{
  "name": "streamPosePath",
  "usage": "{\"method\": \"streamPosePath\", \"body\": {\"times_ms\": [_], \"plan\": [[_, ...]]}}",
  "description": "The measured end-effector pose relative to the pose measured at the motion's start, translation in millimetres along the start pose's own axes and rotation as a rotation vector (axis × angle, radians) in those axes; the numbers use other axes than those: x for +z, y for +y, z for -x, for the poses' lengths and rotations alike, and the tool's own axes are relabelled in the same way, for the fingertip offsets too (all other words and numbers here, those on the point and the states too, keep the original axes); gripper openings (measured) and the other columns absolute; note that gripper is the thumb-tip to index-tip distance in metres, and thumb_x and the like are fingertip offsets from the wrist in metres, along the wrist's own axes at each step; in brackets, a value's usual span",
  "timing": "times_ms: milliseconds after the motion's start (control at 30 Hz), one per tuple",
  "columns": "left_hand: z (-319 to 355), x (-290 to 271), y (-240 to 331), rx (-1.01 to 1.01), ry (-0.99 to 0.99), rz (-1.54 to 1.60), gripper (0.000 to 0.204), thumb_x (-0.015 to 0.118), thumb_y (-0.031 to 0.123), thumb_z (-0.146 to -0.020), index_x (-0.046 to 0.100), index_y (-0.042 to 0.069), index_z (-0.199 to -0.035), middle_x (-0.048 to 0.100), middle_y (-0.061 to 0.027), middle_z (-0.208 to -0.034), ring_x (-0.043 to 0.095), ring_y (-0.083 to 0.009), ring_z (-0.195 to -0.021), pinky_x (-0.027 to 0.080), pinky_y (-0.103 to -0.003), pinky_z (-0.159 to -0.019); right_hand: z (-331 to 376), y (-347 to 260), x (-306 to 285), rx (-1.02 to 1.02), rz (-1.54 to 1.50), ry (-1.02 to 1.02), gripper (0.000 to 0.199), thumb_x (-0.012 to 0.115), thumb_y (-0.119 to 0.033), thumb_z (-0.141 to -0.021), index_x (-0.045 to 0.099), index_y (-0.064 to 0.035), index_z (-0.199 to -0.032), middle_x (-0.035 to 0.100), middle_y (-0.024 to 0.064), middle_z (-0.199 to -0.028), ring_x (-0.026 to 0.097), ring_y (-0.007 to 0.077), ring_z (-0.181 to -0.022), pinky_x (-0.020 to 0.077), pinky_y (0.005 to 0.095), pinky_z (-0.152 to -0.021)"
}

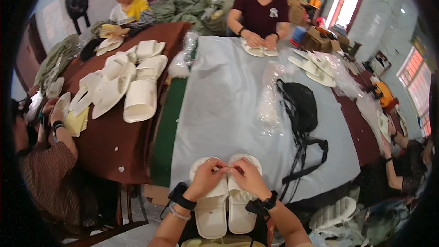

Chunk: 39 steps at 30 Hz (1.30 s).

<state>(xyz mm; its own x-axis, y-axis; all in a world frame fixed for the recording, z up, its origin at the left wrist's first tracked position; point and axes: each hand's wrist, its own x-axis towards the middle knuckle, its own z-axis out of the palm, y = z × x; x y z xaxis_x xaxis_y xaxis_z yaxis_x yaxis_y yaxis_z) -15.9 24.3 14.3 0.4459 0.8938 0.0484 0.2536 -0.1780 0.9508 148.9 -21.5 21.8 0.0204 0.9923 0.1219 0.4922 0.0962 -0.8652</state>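
Observation:
A pair of cream slippers lies side by side at the near edge of the grey-covered table: the left slipper (211, 222) and the right slipper (242, 217), their heel ends toward me. My left hand (209, 178) rests over the left slipper's strap, and my right hand (248, 179) over the right one's. Both hands are closed in a pinch, fingertips meeting between the two slippers. Whatever sits between the fingertips is too small to make out. Dark bands circle both my wrists.
A black backpack (299, 110) and clear plastic wrap (270, 98) lie on the grey-covered table (215, 82). Several cream slippers (140, 100) cover the brown table at left. A person (260, 13) opposite handles slippers; other people work at both sides.

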Motion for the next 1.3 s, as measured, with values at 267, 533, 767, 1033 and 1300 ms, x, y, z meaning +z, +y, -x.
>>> {"method": "streamPosePath", "body": {"times_ms": [267, 533, 767, 1033, 1300], "plan": [[5, 4, -8, -0.129, 0.168, 0.383, 0.006, 0.061, 0.007, -0.084, 0.059, 0.002, -0.085, 0.059, -0.0032, -0.083, 0.053, -0.0111, -0.074, 0.045, -0.024, -0.064, 5, -4, 2, -0.109, 0.184, -0.009, 0.044, 0.066, -0.033, -0.077, 0.055, -0.0027, -0.107, 0.052, 0.0145, -0.102, 0.054, 0.0292, -0.092, 0.0446, 0.0366, -0.077], [13, -3, 9, 0.229, 0.018, 0.006, 0.010, 0.065, 0.013, -0.080, 0.068, 0.004, -0.084, 0.056, -0.0052, -0.085, 0.049, -0.0135, -0.077, 0.040, -0.026, -0.072, 2, 7, 5, -0.055, 0.357, -0.270, 0.044, 0.063, -0.039, -0.075, 0.059, -0.0093, -0.107, 0.052, 0.0114, -0.109, 0.055, 0.0292, -0.096, 0.0441, 0.0370, -0.080], [30, -41, 44, 0.006, 0.221, 0.317, 0.015, 0.057, 0.013, -0.088, 0.058, -0.002, -0.089, 0.057, -0.0025, -0.081, 0.049, -0.0089, -0.075, 0.039, -0.021, -0.068, 16, 10, -43, -0.160, 0.136, -0.233, 0.022, 0.061, -0.027, -0.082, 0.062, -0.0061, -0.089, 0.055, 0.0095, -0.097, 0.053, 0.0268, -0.094, 0.0418, 0.0366, -0.084], [17, -143, 71, 0.128, 0.545, -0.038, 0.017, 0.054, 0.011, -0.089, 0.056, -0.003, -0.098, 0.052, 0.0005, -0.085, 0.046, -0.0068, -0.077, 0.038, -0.020, -0.071, 22, 54, -306, 0.222, -0.215, 0.805, 0.025, 0.053, -0.022, -0.090, 0.061, -0.0013, -0.101, 0.061, -0.0014, -0.087, 0.054, 0.0075, -0.081, 0.0468, 0.0268, -0.069], [-18, -249, 28, 0.210, 0.795, -0.209, 0.042, 0.056, 0.014, -0.088, 0.042, -0.003, -0.123, 0.051, -0.0086, -0.108, 0.050, -0.0170, -0.101, 0.038, -0.028, -0.089, 53, 94, -339, 0.188, -0.030, 1.090, 0.059, 0.065, -0.023, -0.080, 0.040, -0.0021, -0.129, 0.044, 0.0131, -0.125, 0.047, 0.0205, -0.106, 0.0406, 0.0307, -0.087]]}}
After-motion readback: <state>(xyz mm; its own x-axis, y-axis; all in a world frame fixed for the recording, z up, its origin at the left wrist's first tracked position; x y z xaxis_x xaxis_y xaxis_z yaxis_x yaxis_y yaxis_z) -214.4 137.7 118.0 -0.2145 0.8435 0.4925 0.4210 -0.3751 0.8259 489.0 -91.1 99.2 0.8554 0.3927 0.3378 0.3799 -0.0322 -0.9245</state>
